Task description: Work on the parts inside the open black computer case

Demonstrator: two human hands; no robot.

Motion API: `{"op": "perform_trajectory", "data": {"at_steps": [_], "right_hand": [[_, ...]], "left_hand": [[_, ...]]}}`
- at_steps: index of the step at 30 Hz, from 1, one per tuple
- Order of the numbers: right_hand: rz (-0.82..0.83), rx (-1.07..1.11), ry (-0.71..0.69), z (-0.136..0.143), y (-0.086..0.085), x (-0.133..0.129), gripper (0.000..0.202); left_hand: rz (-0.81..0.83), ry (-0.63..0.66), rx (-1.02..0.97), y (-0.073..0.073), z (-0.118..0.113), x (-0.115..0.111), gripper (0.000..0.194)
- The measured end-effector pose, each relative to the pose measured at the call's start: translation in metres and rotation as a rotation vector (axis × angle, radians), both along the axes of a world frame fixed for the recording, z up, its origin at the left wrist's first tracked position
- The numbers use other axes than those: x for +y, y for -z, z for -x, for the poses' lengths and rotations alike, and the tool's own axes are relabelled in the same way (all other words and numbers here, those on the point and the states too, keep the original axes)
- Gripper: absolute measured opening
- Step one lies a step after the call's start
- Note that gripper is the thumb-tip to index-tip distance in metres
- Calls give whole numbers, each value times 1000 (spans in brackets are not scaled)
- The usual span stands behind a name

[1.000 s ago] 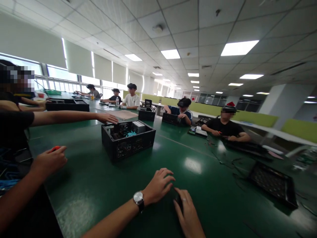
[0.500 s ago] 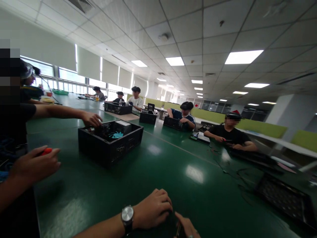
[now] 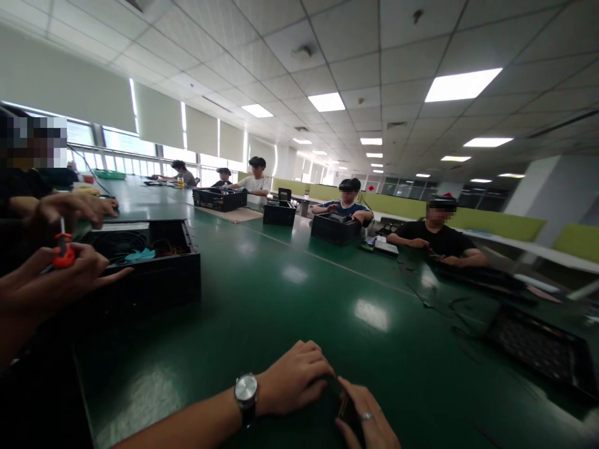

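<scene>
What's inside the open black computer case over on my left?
Inside the computer case, a light-blue fan, a round black grille and thin wires show. A co-worker's hand and the near wall cover the rest, including the bottom.

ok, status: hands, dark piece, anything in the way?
Right hand grips dark piece. Left hand close beside it, contact unclear. Co-worker's hand with orange screwdriver off left, not in the way.

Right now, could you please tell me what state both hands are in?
Left hand: fingers curled; whether gripping anything cannot be told.
Right hand: closed on a thin dark piece.
</scene>
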State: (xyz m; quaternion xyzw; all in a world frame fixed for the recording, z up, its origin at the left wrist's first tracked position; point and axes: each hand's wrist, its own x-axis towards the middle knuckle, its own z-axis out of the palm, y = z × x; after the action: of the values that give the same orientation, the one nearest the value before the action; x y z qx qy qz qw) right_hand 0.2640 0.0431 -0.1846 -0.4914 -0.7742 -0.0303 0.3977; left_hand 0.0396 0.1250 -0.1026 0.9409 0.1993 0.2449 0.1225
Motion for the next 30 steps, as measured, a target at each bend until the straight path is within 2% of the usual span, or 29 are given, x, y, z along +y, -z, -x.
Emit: {"op": "perform_trajectory", "data": {"at_steps": [4,7,12,15,18,20,22,24,27,28,30], "right_hand": [[61,-36,-55,-5,-17,-1,41],[97,-91,-58,-10,-24,-1,42],[17,-135,-29,-8,-29,-3,43],[-99,-153,4,0,-36,-9,39],[-208,-166,-22,12,-47,-19,36],[-252,-189,-81,21,-53,-25,35],[-291,-223,-159,30,-58,-30,34],[-316,-254,-230,36,-60,-32,32],[-299,-276,-269,39,-55,-31,36],[-288,-282,-271,38,-52,-30,40],[-265,-292,-259,36,-46,-29,49]], "left_hand": [[50,-60,5,-2,2,3,21],[50,-69,8,-1,3,5,21],[-3,-80,16,0,4,4,22],[-119,-90,10,0,4,4,24],[-386,-104,-38,-10,0,16,32],[-550,-154,-59,-30,-11,35,38],[-592,-269,-31,-62,-27,62,44],[-524,-412,36,-100,-47,92,52],[-436,-516,65,-151,-68,127,47],[-413,-532,62,-162,-72,133,44],[-360,-555,63,-175,-74,135,39]]}}
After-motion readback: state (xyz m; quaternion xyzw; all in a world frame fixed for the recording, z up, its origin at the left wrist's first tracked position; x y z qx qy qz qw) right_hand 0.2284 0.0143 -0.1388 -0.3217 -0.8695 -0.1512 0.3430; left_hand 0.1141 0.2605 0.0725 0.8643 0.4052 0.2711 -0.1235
